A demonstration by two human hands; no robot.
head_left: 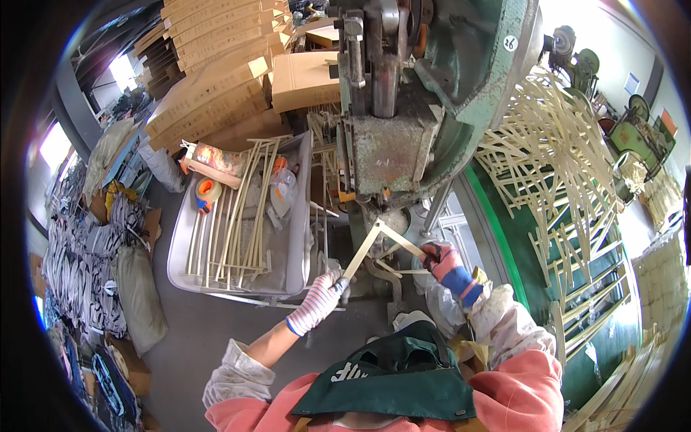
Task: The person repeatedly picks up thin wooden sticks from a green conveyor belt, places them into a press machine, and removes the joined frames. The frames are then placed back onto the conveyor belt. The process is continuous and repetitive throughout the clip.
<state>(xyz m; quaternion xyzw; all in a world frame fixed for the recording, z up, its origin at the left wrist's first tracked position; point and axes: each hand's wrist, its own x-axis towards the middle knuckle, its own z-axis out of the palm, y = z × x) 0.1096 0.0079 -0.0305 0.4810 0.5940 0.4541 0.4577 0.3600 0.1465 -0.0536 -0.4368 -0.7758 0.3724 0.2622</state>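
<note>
Two flat, pale wooden slats [362,252] meet in an angle, their joined tip lying under the head of a green press [392,155]. My left hand [319,302], in a striped knit glove, is closed on the lower end of the left slat. Around the end of the right slat, my right hand [450,272] is closed, wearing a red and blue glove. Behind the slats, the press's lower working part is partly hidden by them.
At left stands a grey-white tub [301,248] with long slats, an orange tape roll [208,190] and a plastic bag. Cardboard boxes [209,101] are stacked behind it. On the right, a green table [515,248] bears a heap of pale slats [554,151].
</note>
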